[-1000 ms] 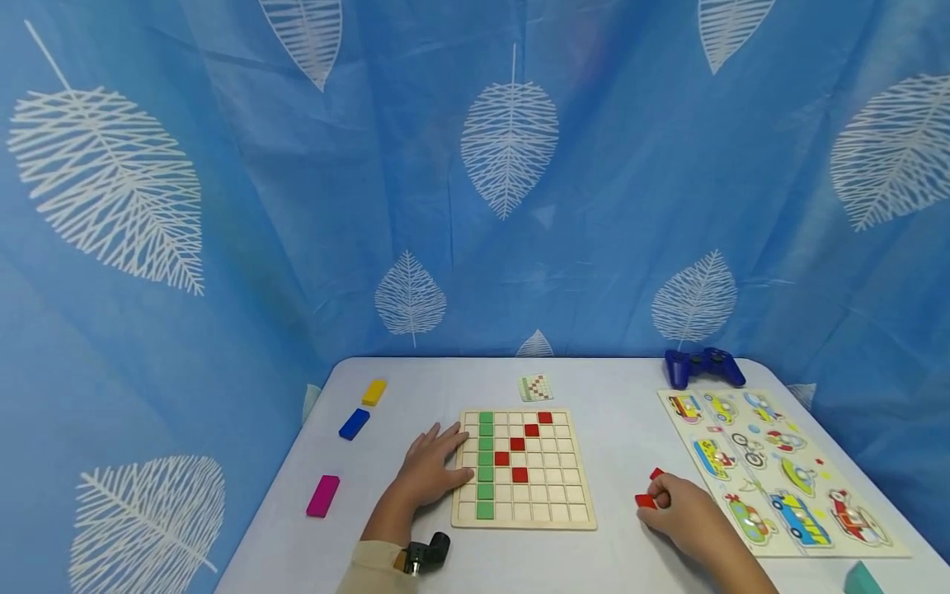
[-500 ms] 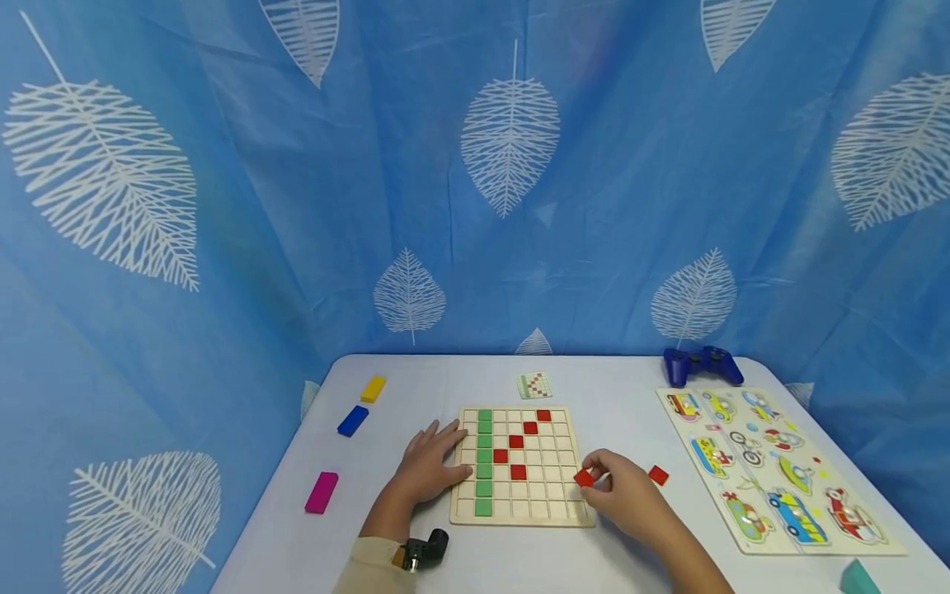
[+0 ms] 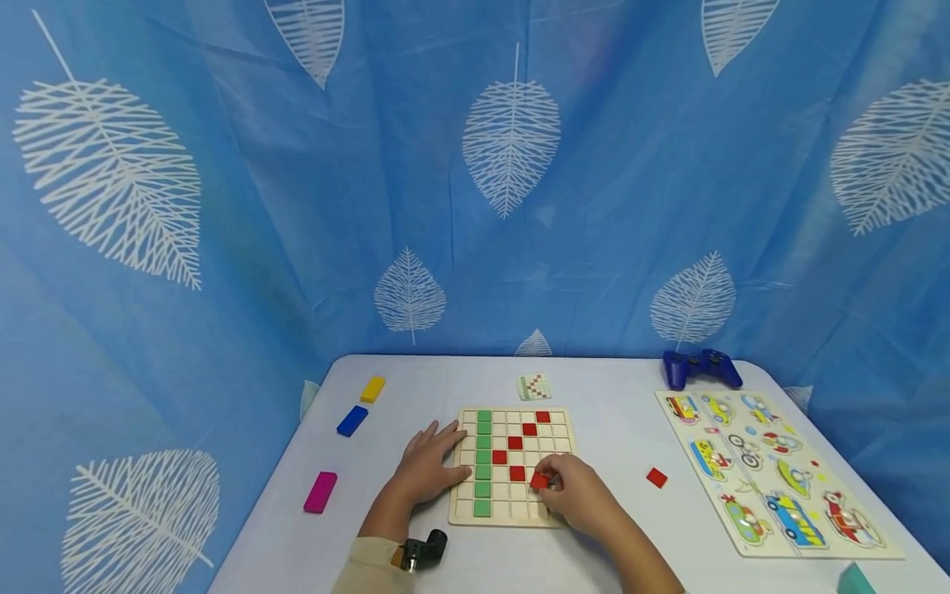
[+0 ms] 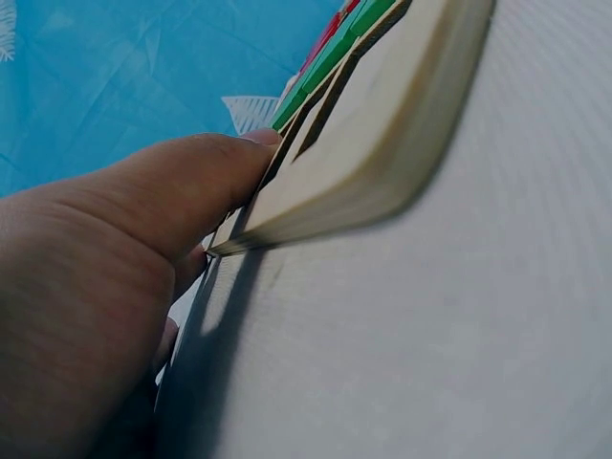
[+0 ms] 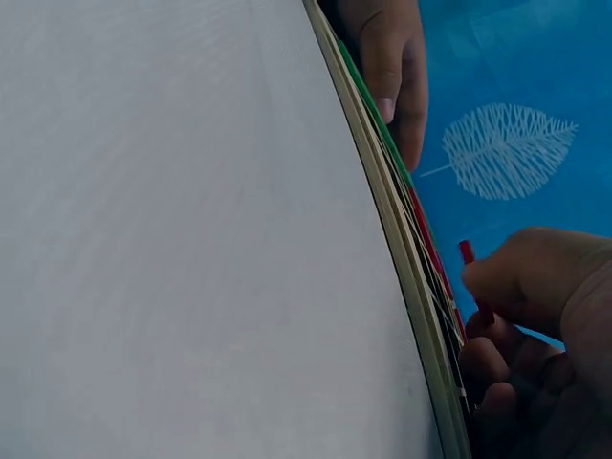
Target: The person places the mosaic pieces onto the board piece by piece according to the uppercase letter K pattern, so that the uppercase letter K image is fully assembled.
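Note:
A wooden grid board (image 3: 512, 521) lies on the white table. Green square tiles (image 3: 483, 471) fill one column near its left side, and several red tiles (image 3: 515, 443) form a diagonal with one more below it. My left hand (image 3: 425, 469) rests at the board's left edge, its thumb (image 4: 215, 172) touching the rim in the left wrist view. Over the board's lower middle, my right hand (image 3: 579, 493) pinches a red square tile (image 3: 538, 480) between thumb and fingers. In the right wrist view this tile (image 5: 467, 252) is seen edge-on, above the board's surface.
One loose red tile (image 3: 656, 478) lies right of the board. A small pattern card (image 3: 533, 386) sits behind it. Yellow (image 3: 373, 389), blue (image 3: 352, 421) and magenta blocks (image 3: 320, 492) are at left. A vehicle puzzle (image 3: 742, 528), blue game controller (image 3: 701, 369) and teal block (image 3: 855, 580) are at right.
My right hand has picked up a red tile from the table at right and carried it left over the board. The other loose red tile stays behind. My left hand has not moved.

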`<state>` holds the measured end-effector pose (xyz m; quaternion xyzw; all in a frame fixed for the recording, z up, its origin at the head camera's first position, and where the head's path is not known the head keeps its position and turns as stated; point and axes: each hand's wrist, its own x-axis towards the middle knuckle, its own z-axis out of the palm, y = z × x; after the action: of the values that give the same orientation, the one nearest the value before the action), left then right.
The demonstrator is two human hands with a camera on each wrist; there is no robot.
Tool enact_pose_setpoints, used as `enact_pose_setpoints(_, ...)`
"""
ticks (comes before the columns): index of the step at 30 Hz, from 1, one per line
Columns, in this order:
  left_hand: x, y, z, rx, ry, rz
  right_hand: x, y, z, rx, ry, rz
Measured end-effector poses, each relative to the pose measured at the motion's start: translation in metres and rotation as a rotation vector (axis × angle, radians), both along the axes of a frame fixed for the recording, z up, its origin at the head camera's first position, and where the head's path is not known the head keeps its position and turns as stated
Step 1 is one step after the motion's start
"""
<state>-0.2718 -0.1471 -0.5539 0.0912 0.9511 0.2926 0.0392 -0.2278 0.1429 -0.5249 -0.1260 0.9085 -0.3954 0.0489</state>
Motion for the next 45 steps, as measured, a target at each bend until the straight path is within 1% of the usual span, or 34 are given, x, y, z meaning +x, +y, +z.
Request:
enact_pose_setpoints(10,0.001,0.000,0.003,0.000,0.002,0.000,-0.005,-0.003,-0.003,0.113,0.021,0.051)
enact_pose_setpoints(16,0.000,0.000,0.003,0.001,-0.005,-0.004,-0.003,-0.001,-0.003,0.122,0.005,0.056)
enact_pose_setpoints(24,0.001,0.001,0.002,0.010,0.001,0.015,-0.001,0.002,-0.004,0.128,0.050,0.080)
enact_pose_setpoints(32,0.001,0.001,0.002,0.016,0.001,0.017,-0.002,0.003,-0.004,0.141,0.065,0.080)
enact_pose_setpoints(36,0.002,0.002,0.002,0.014,0.000,0.024,-0.002,0.003,-0.004,0.120,0.052,0.077)
enact_pose_setpoints(39,0.003,0.002,0.002,0.019,-0.003,0.020,-0.002,0.008,-0.004,0.055,0.011,0.027)
enact_pose_setpoints(42,0.004,0.002,0.002,0.021,-0.004,0.006,-0.004,0.019,0.000,-0.009,-0.019,-0.083)
enact_pose_setpoints(45,0.003,0.001,0.002,0.013,0.002,-0.002,-0.007,0.037,0.006,-0.024,0.000,-0.200)
